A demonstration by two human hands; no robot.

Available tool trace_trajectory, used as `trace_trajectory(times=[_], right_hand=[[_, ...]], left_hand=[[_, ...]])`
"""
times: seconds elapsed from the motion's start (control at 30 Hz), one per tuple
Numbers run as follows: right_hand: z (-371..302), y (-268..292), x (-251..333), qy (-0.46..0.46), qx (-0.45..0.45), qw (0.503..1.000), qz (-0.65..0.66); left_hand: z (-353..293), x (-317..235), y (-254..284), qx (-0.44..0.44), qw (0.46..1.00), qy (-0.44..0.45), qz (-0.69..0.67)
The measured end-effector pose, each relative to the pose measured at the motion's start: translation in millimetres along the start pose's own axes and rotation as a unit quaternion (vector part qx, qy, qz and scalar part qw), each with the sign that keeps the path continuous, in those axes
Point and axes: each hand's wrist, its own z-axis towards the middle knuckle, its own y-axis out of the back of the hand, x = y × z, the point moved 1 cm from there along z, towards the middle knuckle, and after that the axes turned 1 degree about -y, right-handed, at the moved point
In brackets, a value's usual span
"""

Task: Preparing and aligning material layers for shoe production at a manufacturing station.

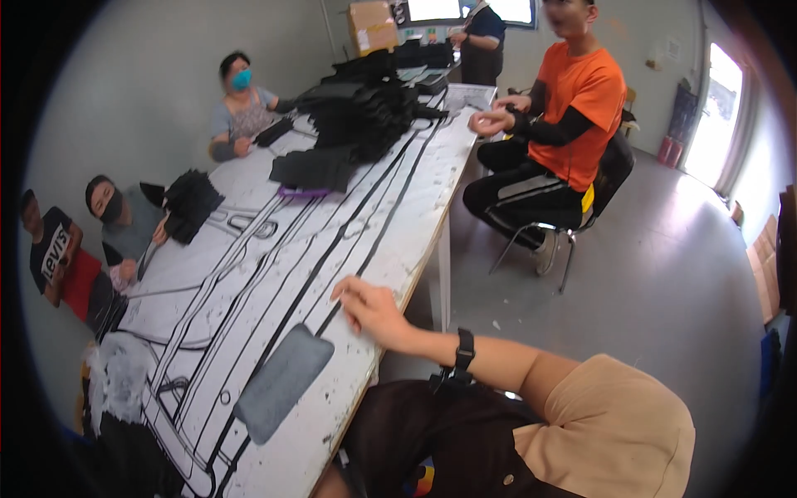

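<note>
My right hand rests over the near edge of the white table. Its fingers are loosely bent and apart, with nothing visible in them. Just in front of it, toward the lower left, lies a flat dark grey pad with rounded corners; the hand does not touch it. A black band with a small device is on my right wrist. My left hand is out of the picture; only a bit of bare skin shows at the lower edge.
Black fabric pieces are heaped across the table's far half, with a smaller stack at the left. Several people are around the table, one in orange on a chair. A clear plastic bag lies at the lower left.
</note>
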Motion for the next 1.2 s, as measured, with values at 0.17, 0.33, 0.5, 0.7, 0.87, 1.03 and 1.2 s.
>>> trace_trajectory(times=[0.17, 0.33, 0.5, 0.7, 0.87, 1.03, 1.2], right_hand=[[-13.6, -9.4, -4.7, 0.06, -0.001, 0.998, -0.007], [-19.9, -3.9, -2.6, 0.035, 0.024, 0.999, -0.013], [-15.1, -4.3, -0.1, 0.056, 0.005, 0.998, -0.026], [-6.8, -3.2, 2.5, 0.092, -0.046, 0.992, -0.073], [-16.7, -12.4, 3.2, 0.106, -0.046, 0.988, -0.101], [-21.9, -8.3, 5.9, 0.048, -0.045, 0.995, -0.072], [-19.7, -7.9, 4.7, 0.059, -0.025, 0.994, -0.092]], left_hand=[[45.0, -4.3, -10.1, 0.022, 0.999, -0.035, -0.012], [51.3, -6.3, -13.9, 0.042, 0.998, -0.035, -0.016], [33.3, -5.3, -10.0, 0.058, 0.998, -0.008, -0.01], [-6.3, 11.9, 13.4, 0.09, 0.995, 0.051, 0.001], [-9.5, 11.2, 13.7, 0.102, 0.992, 0.066, -0.024], [33.7, 1.5, 20.1, 0.096, 0.994, 0.032, -0.036], [31.7, -5.8, 38.4, 0.115, 0.992, 0.03, -0.028]])
